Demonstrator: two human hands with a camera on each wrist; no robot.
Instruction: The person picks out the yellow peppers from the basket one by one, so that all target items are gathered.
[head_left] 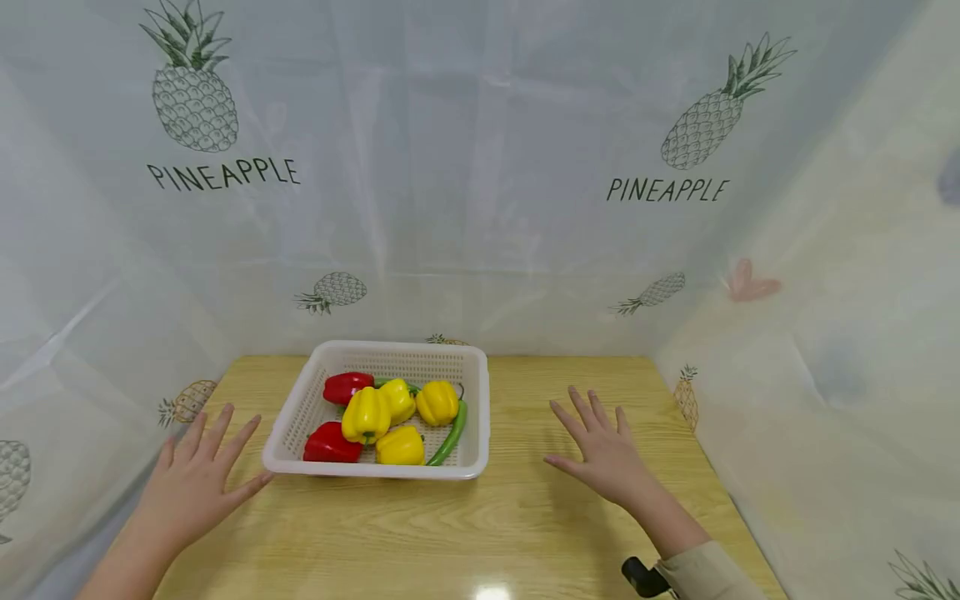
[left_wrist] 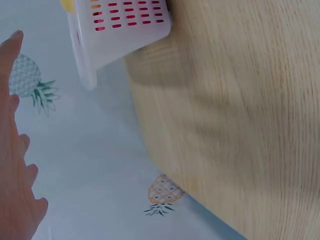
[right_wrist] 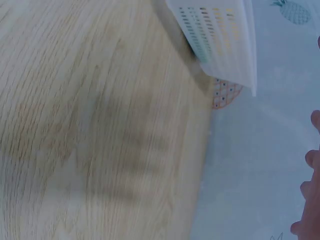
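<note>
A white plastic basket (head_left: 375, 471) stands on the wooden table, left of the middle in the head view. Inside lie red bell peppers (head_left: 332, 443), several yellow bell peppers (head_left: 401, 447) and a long green chili pepper (head_left: 450, 435) along the right side. Another green piece is partly hidden behind the yellow ones. My left hand (head_left: 197, 483), fingers spread, hovers just left of the basket and holds nothing. To the right of the basket, my right hand (head_left: 606, 454) is held over the table with its fingers spread and nothing in them.
The wooden table (head_left: 450, 533) reaches back to a pale curtain (head_left: 480, 208) printed with pineapples, which also hangs on both sides. A black device (head_left: 643, 577) is at the right wrist, beside a beige sleeve (head_left: 708, 571).
</note>
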